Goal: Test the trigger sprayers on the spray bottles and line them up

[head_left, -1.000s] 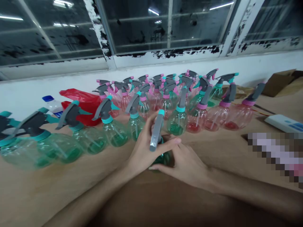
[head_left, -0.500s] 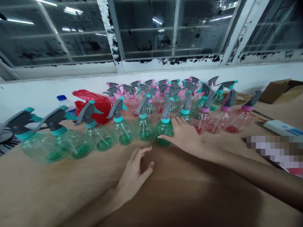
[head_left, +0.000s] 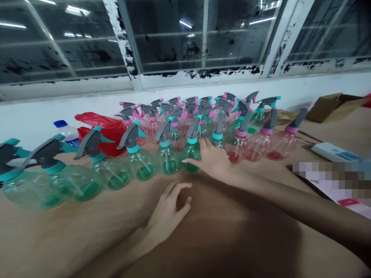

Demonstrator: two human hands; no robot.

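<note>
My right hand (head_left: 214, 159) is wrapped round a green spray bottle (head_left: 191, 150) with a turquoise collar and grey trigger head. Its thumb lies across the front of the bottle, while the other fingers reach along the right side, partly hidden. Lower down, my left hand (head_left: 167, 212) hovers over the table with curved fingers apart from the thumb and nothing between them. Left of the held bottle stands another green spray bottle (head_left: 169, 160), part of a front row with a little green liquid in each. Pink spray bottles (head_left: 274, 148) continue the row on the right.
Several more pink and green spray bottles crowd behind the front row. A red plastic bag (head_left: 100, 123) and a blue-capped bottle (head_left: 68, 133) stand at the left. To the right are a cardboard box (head_left: 327, 108) and a white-and-blue box (head_left: 336, 152) on the wooden table (head_left: 232, 231).
The view has turned slightly right, so the bottles appear further left. My right hand stays on the same green bottle; my left hand's fingers are a little more curled.
</note>
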